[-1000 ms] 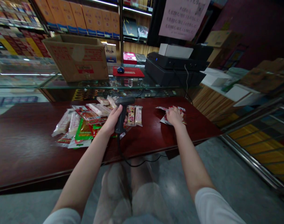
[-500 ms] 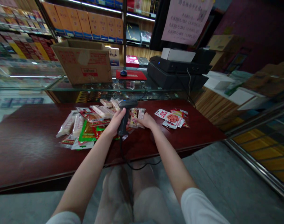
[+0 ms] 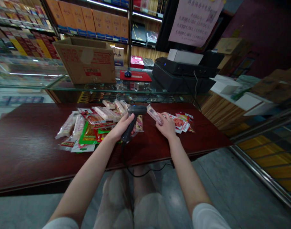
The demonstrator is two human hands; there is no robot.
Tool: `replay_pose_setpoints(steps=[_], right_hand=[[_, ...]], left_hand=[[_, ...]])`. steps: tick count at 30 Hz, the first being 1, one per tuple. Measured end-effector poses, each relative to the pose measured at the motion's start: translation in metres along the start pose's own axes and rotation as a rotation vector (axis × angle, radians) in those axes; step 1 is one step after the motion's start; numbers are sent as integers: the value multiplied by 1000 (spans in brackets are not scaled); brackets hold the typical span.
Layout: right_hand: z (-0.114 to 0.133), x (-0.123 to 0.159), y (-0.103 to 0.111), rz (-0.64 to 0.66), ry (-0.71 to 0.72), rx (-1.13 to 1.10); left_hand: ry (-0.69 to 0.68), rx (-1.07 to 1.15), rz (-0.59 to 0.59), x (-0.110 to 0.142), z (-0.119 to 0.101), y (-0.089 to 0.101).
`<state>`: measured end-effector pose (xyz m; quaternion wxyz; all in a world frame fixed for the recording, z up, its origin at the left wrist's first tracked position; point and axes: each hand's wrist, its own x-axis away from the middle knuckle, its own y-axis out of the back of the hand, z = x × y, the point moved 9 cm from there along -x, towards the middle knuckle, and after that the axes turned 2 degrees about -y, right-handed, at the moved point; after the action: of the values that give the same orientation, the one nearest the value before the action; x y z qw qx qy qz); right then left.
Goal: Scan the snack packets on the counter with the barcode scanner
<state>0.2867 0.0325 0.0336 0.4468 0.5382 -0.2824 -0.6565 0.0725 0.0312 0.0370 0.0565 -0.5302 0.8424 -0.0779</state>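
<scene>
My left hand [image 3: 123, 127] is wrapped round the handle of a black barcode scanner [image 3: 137, 110], whose head faces right. In my right hand [image 3: 167, 126] is a wrapped snack bar [image 3: 154, 114], tilted up so that its printed label faces the scanner, a short gap apart. Behind the scanner, partly hidden, lies another wrapped bar [image 3: 139, 122]. To the left, a loose pile holds several pale wrapped bars [image 3: 104, 113] and flat snack packets [image 3: 88, 134]. A few red and white snack packets [image 3: 181, 122] lie just beyond my right hand, which covers part of them.
An open cardboard box [image 3: 88, 63] stands on the glass counter [image 3: 64, 83] behind the table [image 3: 23, 149]. Beside it are a computer mouse [image 3: 128, 73] on a red mat [image 3: 140, 77] and a black cash drawer [image 3: 181, 76]. The scanner's cable [image 3: 145, 174] loops past the table's front edge.
My right hand went from the packets on the right to the bars by the scanner. It has lifted one bar and brought it back rightward. The scanner has shifted slightly right.
</scene>
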Motion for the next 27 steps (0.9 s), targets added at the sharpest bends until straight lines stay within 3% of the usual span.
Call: replay_pose_setpoints(steps=[10,16,19,22,27], right_hand=[[13,2,-5,35,27,-26],[16,-3,2,-13,84,-28],[-3,-27,11,-67,41,45],[-38,-64,10,-49,-63,107],[-84,-104,-30,257,-112,164]], left_hand=[[-71,-72,45,-2,3,-10],[-56,-34,22,-1,5,-9],[-42,-7,13,0,2,-8],[-55,22,-36,0,-3,-1],[-70,85,-82,-2,-6,10]])
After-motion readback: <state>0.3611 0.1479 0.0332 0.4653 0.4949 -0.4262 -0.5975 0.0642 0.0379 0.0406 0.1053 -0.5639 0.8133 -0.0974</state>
